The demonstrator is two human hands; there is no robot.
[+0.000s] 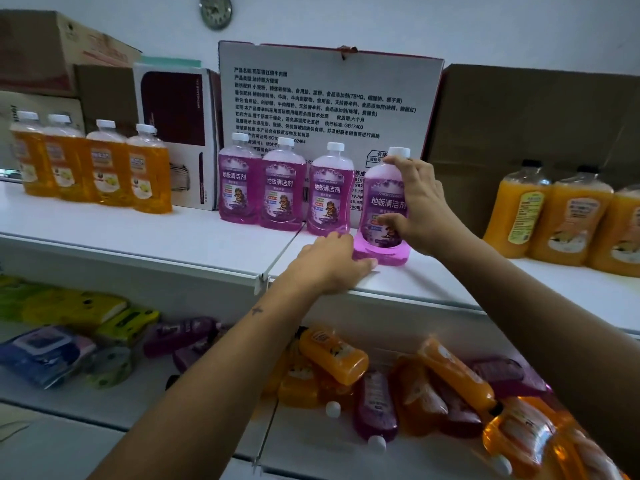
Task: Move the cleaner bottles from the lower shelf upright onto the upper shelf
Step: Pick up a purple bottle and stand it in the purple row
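Purple cleaner bottle (pixel 383 206) upright on upper shelf (pixel 145 233), long axis vertical, right hand (pixel 420 206) gripping its side; left hand (pixel 332 263) flat, fingers touching base; remaining bottles (pixel 377 403) lie below both hands

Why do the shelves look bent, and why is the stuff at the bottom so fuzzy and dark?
Head view: the wide-angle lens bows the upper shelf edge. The purple bottle held by the right hand is sharp, its label readable. The lower-shelf bottles lie in the upper shelf's shadow, softer, and the orange bottle at the corner is smeared. The left hand casts barely any shadow.
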